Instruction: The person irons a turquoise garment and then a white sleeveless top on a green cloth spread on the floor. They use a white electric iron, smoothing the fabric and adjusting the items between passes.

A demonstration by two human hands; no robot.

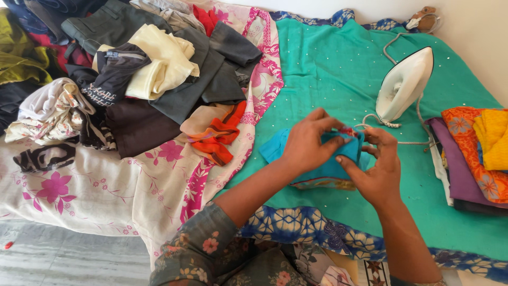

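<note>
A small blue garment (325, 165) with a patterned trim lies folded on the teal cloth (338, 79). My left hand (308, 142) presses down on its top, fingers curled over the upper fold. My right hand (377, 168) grips its right edge, thumb under and fingers on top. Both hands hold the same piece, near the front middle of the teal cloth.
A white electric iron (403, 83) stands on its heel at the back right, its cord looping toward my hands. Folded orange, yellow and purple clothes (473, 153) are stacked at right. A heap of unfolded clothes (137, 79) covers the floral sheet (106, 190) at left.
</note>
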